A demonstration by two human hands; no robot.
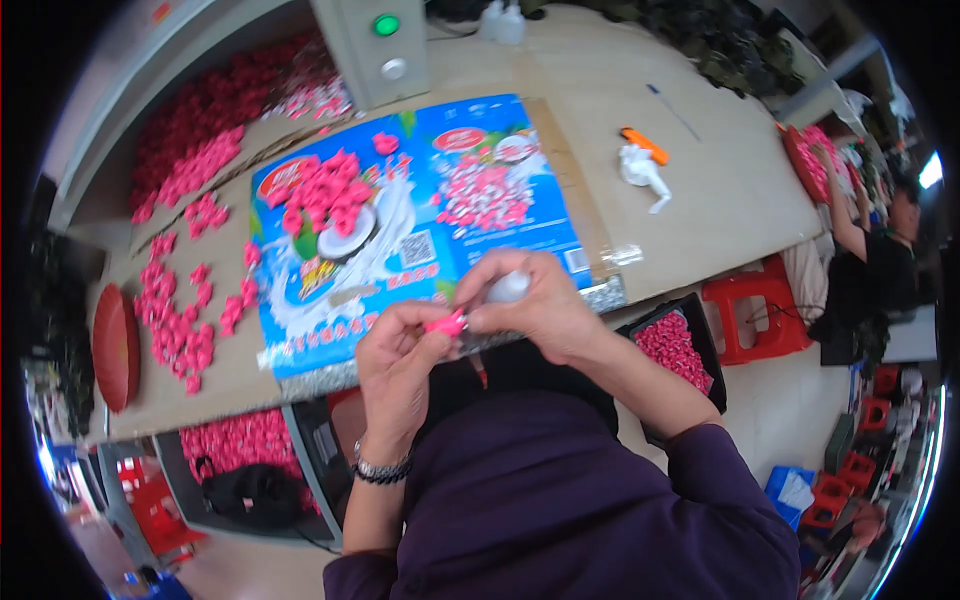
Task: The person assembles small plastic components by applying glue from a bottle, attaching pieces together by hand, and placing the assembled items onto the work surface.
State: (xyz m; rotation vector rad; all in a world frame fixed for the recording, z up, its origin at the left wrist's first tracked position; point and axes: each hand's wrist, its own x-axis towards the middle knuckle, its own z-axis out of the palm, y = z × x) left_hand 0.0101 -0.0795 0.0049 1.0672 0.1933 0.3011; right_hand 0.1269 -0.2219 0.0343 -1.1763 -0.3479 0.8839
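Just past the table's near edge, my left hand (398,352) pinches a small, glossy pink piece (445,324) between thumb and fingertips. My right hand (545,312) meets it from the other side, its thumb and fingertips at the piece's right end. Tucked in the curled right fingers is a white rounded thing (511,287), like the end of a small bottle; the rest of it is hidden. In front of both hands lies a blue printed sheet (420,255). It bears a heap of pink pieces (335,190) at left and smaller pink-and-white pieces (487,195) at right.
More pink pieces (180,325) spread leftward near a red dish (117,348). A grey post (370,50) with a green button stands behind the sheet. An orange-handled tool (645,144) lies rightward. Below are a black bin (712,345) of pink pieces and a red stool (760,315). Another person works far right.
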